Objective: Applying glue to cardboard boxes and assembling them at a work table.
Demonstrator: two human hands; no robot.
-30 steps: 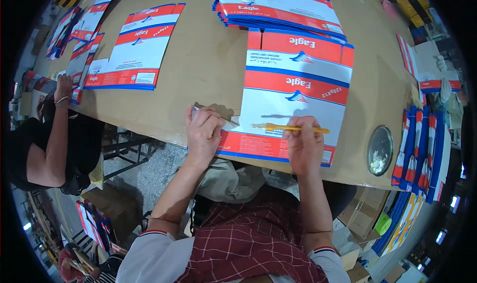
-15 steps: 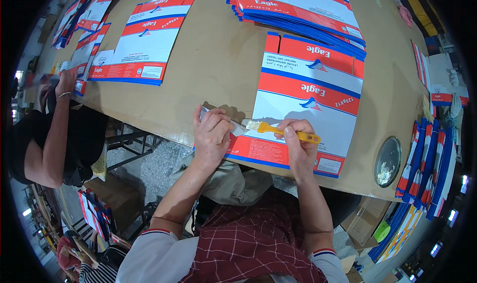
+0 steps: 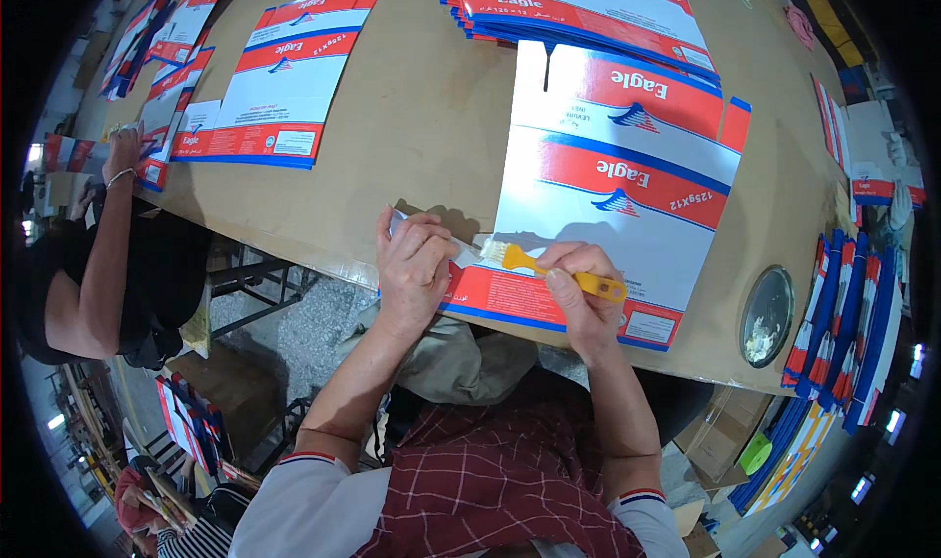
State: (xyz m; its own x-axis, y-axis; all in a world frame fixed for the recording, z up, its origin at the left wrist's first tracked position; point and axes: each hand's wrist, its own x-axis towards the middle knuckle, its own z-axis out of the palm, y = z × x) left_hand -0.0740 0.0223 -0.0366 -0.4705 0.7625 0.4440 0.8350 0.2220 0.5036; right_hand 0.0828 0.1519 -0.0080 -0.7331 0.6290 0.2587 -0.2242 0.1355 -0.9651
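Note:
A flat printed carton sheet (image 3: pixel 608 225) in white, red and blue lies in front of me at the table's near edge, its far end catching bright light. My right hand (image 3: pixel 583 289) grips a brush (image 3: pixel 559 269) with a yellow handle. Its pale bristles, coated with whitish paste, touch a narrow flap on the sheet's left side. My left hand (image 3: pixel 417 269) is curled closed over the outer end of that flap, and its fingertips partly hide the flap.
A shallow round metal dish (image 3: pixel 767 318) with white paste sits to the right. A stack of flat cartons (image 3: pixel 588 14) lies beyond the sheet, and another carton (image 3: pixel 279 78) lies left. Folded cartons (image 3: pixel 838 313) stand at the right edge. A co-worker's hand (image 3: pixel 124 151) works at far left.
The far end of the carton sheet has risen and shifted, now shining brightly. My brush has moved slightly left along the flap. The co-worker's hand and carton have moved.

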